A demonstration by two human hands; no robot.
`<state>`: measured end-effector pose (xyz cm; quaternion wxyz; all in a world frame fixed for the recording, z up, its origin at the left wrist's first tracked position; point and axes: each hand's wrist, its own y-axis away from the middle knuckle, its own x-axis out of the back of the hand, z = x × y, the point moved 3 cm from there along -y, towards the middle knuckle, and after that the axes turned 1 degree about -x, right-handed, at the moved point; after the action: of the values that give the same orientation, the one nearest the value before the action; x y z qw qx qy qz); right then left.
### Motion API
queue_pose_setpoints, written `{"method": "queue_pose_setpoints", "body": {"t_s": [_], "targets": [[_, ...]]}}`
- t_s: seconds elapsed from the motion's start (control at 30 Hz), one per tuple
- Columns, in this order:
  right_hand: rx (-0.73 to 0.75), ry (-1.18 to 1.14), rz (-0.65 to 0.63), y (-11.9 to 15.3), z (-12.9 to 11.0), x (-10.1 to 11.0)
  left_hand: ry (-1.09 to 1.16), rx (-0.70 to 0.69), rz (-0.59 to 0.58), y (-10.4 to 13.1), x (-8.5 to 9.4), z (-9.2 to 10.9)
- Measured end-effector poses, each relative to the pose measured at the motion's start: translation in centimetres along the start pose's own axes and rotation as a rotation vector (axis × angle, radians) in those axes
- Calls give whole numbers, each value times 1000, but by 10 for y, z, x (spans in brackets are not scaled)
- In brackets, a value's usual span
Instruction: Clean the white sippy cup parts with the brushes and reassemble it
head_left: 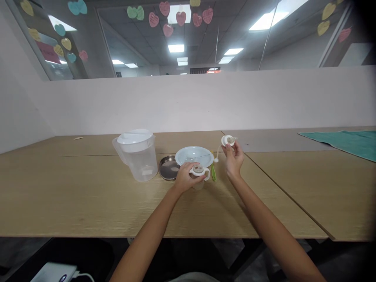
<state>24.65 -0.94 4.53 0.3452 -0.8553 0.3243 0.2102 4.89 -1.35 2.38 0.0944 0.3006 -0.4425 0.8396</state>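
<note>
1. Left hand (pixel 185 178) – fingers curled round cup (pixel 198 171), near side of bowl (pixel 194 148).
2. Right hand (pixel 234 159) – fingers pinched lid, (pixel 228 140) straw (pixel 217 152) dangling, apart from cup.
3. Steady, upright cup seemed wisest; straw best kept clean.

Pitcher (pixel 143 158), metal dish (pixel 169 169), bowl (pixel 194 151) form barrier beyond left hand (pixel 185 178). Passage: tabletop (pixel 293 168) right of right hand (pixel 234 160). Green utensil (pixel 213 173) narrows gap between cup (pixel 198 184) and right hand; clearance behind bowl unclear.
</note>
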Motion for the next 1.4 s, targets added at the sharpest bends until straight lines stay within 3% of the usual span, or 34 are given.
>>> {"method": "queue_pose_setpoints", "body": {"t_s": [0.2,0.5,0.87,1.13,1.4], "targets": [[-164,-101,-33,2,11,-5,1,-1,5,-1,0,1],[-195,-78,-55,10,23,-7,-7,-14,2,-2,0,2],[-150,264,-390,26,44,-10,-12,9,-22,-2,1,3],[84,702,-506,28,31,-9,-13,4,-30,-3,2,5],[97,933,-564,27,34,-8,-22,-6,-20,-2,1,3]]}}
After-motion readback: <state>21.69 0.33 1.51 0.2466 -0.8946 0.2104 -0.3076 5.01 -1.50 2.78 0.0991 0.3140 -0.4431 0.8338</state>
